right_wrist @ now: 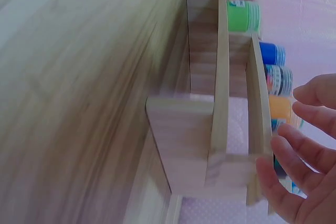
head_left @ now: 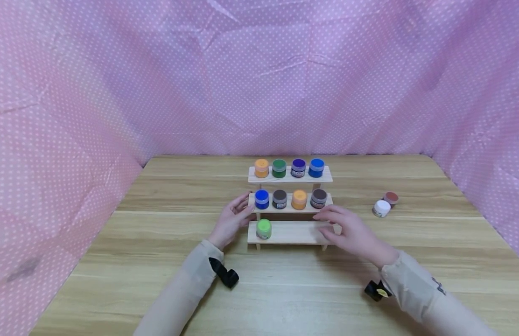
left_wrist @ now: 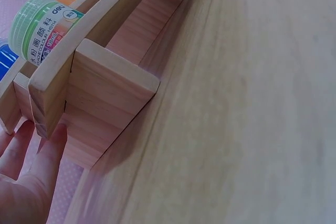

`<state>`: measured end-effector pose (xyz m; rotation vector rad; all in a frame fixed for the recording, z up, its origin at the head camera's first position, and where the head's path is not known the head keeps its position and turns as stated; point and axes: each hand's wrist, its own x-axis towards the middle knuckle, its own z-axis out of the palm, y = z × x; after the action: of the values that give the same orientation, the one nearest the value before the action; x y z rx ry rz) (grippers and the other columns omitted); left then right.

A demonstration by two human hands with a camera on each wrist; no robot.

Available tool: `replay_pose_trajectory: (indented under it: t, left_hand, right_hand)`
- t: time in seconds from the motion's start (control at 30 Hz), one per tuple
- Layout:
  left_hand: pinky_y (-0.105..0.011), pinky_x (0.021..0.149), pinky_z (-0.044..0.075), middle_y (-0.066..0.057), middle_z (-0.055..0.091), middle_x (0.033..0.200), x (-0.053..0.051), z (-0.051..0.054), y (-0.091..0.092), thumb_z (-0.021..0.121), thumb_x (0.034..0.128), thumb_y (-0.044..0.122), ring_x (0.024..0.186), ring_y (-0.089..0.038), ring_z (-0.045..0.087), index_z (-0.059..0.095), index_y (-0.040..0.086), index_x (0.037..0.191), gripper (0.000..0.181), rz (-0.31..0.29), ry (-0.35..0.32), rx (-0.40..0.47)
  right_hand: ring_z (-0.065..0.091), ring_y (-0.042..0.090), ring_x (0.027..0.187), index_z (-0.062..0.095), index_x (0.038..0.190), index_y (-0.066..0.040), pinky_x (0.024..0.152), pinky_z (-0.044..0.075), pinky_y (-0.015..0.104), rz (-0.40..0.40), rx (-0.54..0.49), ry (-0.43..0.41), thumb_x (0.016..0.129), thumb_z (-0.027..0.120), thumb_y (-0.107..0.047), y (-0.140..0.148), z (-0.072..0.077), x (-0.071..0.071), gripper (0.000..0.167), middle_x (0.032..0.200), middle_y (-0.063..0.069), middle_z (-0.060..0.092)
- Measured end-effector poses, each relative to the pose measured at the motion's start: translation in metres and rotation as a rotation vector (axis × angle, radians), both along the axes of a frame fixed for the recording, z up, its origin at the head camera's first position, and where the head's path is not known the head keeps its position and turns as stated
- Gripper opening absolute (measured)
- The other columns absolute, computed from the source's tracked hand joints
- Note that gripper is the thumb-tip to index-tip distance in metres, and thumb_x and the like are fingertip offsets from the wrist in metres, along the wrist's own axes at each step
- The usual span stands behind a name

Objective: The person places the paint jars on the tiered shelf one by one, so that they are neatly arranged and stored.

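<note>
A three-tier wooden rack (head_left: 299,233) holds small paint jars on the table. A light green paint jar (head_left: 264,228) stands at the left of the lowest tier. Blue (head_left: 261,199), dark brown (head_left: 279,199), orange (head_left: 299,199) and another dark brown jar (head_left: 319,199) fill the middle tier. My left hand (head_left: 230,221) touches the rack's left end with extended fingers (left_wrist: 51,148). At the right end, my right hand (head_left: 349,231) hovers by the middle and lowest tiers, its loosely bent fingers (right_wrist: 299,169) holding nothing.
On the top tier sit orange (head_left: 261,168), green (head_left: 279,168), purple (head_left: 298,168) and blue jars (head_left: 316,168). A white jar (head_left: 382,209) and a reddish-brown jar (head_left: 391,199) stand close together on the table to the right. Pink dotted cloth (head_left: 259,93) hangs behind and beside the table.
</note>
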<state>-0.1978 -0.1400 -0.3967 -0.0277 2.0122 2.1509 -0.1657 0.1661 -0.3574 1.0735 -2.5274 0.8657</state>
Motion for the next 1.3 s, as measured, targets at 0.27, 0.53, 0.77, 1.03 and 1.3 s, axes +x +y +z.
replay_pose_trajectory:
  t: [0.27,0.53,0.77,1.03,1.3]
  left_hand:
    - [-0.041,0.099,0.049,-0.018,0.046,0.142,-0.001,-0.001,0.0,0.056,0.0954,0.011,0.127,-0.032,0.047,0.039,0.012,0.144,0.051,0.006,0.007,0.001]
    - [-0.038,0.097,0.051,-0.017,0.049,0.14,0.0,0.0,0.001,0.056,0.0953,0.012,0.125,-0.031,0.05,0.04,0.013,0.143,0.051,0.024,-0.006,-0.013]
    - [-0.038,0.096,0.051,-0.015,0.051,0.138,0.001,0.002,0.002,0.057,0.0949,0.013,0.124,-0.03,0.051,0.042,0.016,0.142,0.05,0.042,-0.028,-0.015]
    - [-0.039,0.097,0.051,-0.017,0.049,0.14,0.001,0.002,0.002,0.056,0.0952,0.011,0.124,-0.031,0.05,0.041,0.014,0.143,0.05,0.034,-0.015,-0.01]
    - [-0.039,0.095,0.052,-0.018,0.049,0.139,0.0,0.001,0.002,0.056,0.0951,0.011,0.124,-0.031,0.051,0.041,0.013,0.143,0.051,0.034,-0.007,-0.013]
  right_hand:
    - [0.064,0.022,0.087,0.069,0.103,-0.007,0.071,0.059,0.035,-0.055,-0.013,-0.009,0.078,0.073,-0.001,0.017,-0.002,-0.001,0.026,0.102,0.005,0.066]
    - [0.062,0.021,0.09,0.069,0.103,-0.006,0.069,0.059,0.037,-0.127,0.015,0.009,0.076,0.074,0.001,0.031,0.0,-0.001,0.029,0.103,0.007,0.066]
    - [0.062,0.022,0.087,0.068,0.103,-0.004,0.067,0.059,0.034,-0.129,-0.003,0.088,0.071,0.075,0.005,0.042,0.0,-0.004,0.033,0.101,0.008,0.067]
    - [0.06,0.027,0.091,0.068,0.103,-0.003,0.074,0.056,0.046,-0.191,0.045,0.13,0.069,0.078,0.002,0.052,-0.004,-0.011,0.036,0.102,0.011,0.062]
    - [0.059,0.034,0.092,0.066,0.106,0.001,0.078,0.052,0.05,-0.237,0.069,0.113,0.069,0.078,0.001,0.063,-0.007,-0.016,0.038,0.101,0.017,0.062]
